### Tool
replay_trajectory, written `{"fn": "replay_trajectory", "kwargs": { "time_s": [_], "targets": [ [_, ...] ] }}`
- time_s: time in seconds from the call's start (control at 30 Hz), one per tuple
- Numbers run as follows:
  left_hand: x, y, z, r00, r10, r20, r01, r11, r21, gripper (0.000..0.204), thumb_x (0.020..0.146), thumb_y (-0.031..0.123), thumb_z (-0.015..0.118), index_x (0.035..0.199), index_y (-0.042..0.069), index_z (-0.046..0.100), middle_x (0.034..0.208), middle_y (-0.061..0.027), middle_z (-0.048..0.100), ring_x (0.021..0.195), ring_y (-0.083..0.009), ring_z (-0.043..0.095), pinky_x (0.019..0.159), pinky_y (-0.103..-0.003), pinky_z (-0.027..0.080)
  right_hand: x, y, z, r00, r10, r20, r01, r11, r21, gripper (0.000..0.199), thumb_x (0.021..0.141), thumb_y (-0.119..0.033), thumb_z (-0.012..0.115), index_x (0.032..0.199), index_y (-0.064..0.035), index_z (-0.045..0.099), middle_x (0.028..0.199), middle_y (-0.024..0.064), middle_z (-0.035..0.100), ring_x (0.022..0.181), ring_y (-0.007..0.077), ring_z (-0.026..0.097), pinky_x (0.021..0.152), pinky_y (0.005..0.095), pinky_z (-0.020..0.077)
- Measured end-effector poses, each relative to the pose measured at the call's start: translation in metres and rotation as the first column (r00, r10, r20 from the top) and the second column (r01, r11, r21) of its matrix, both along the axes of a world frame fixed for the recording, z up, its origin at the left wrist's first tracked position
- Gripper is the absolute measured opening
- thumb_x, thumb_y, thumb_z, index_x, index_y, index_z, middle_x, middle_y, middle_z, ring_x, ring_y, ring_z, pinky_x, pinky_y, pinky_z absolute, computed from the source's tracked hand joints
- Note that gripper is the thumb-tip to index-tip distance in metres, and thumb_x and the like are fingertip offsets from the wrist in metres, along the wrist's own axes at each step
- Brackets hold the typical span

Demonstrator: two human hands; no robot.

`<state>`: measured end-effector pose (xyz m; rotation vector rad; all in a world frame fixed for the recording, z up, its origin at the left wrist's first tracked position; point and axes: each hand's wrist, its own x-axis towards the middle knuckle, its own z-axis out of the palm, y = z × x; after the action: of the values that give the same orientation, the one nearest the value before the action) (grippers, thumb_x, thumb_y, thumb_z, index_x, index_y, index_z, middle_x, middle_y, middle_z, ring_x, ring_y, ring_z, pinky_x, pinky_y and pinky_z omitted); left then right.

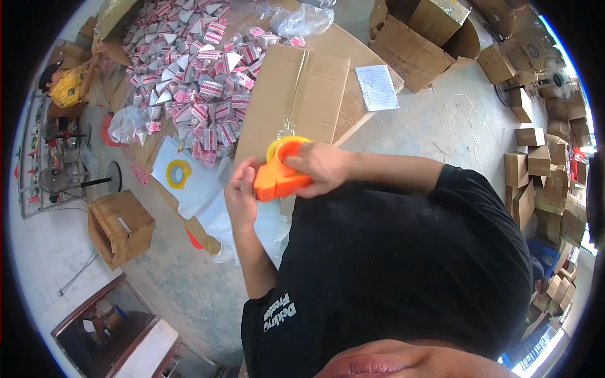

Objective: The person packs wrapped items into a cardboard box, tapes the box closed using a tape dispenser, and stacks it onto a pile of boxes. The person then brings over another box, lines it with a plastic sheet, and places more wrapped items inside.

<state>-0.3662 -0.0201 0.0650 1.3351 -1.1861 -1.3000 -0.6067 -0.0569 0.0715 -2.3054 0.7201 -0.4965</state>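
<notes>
An orange tape dispenser with a yellow roll of tape is held in front of my chest. My right hand grips it from the right, fingers wrapped round its body. At the dispenser's left end is my left hand, its fingers bent and drawn together; whether a bit of tape is between them is too small to tell. Just beyond my hands lies a closed cardboard box, with shiny clear tape along its middle seam.
Many small pink-and-white wrapped packs are heaped at the far left. Another yellow tape roll rests on white sheeting. A written paper lies right of the box. Open cartons stand behind; a person in yellow is far left.
</notes>
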Motion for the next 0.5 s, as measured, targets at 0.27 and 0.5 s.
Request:
{"fn": "replay_trajectory", "kwargs": {
  "time_s": [0.27, 0.5],
  "targets": [
    [0.008, 0.046, 0.012, 0.914, -0.174, -0.365, 0.268, 0.937, 0.223, 0.044, 0.090, 0.028, 0.072, 0.115, -0.008, 0.063, 0.100, -0.0083, 0.070, 0.086, -0.0129, 0.065, 0.076, -0.025, 0.050, -0.023, 0.034, 0.019, 0.990, 0.085, -0.114, -0.049, 0.957, 0.286, 0.050, 0.076, -0.038, 0.074, 0.104, -0.0016, 0.054, 0.082, 0.0220, 0.062, 0.081, 0.0419, 0.062, 0.072, 0.0491, 0.0489],
    [-0.004, 0.089, 0.002, 0.982, 0.073, -0.176, 0.013, 0.896, 0.445, 0.013, 0.088, 0.003, 0.068, 0.095, -0.007, 0.070, 0.085, -0.0094, 0.072, 0.074, -0.0125, 0.065, 0.070, -0.025, 0.052, -0.028, 0.066, 0.029, 0.988, 0.090, -0.127, -0.034, 0.920, 0.390, 0.056, 0.084, -0.050, 0.071, 0.104, 0.0006, 0.057, 0.082, 0.0259, 0.063, 0.079, 0.0453, 0.062, 0.072, 0.0503, 0.0492]
  ]
}}
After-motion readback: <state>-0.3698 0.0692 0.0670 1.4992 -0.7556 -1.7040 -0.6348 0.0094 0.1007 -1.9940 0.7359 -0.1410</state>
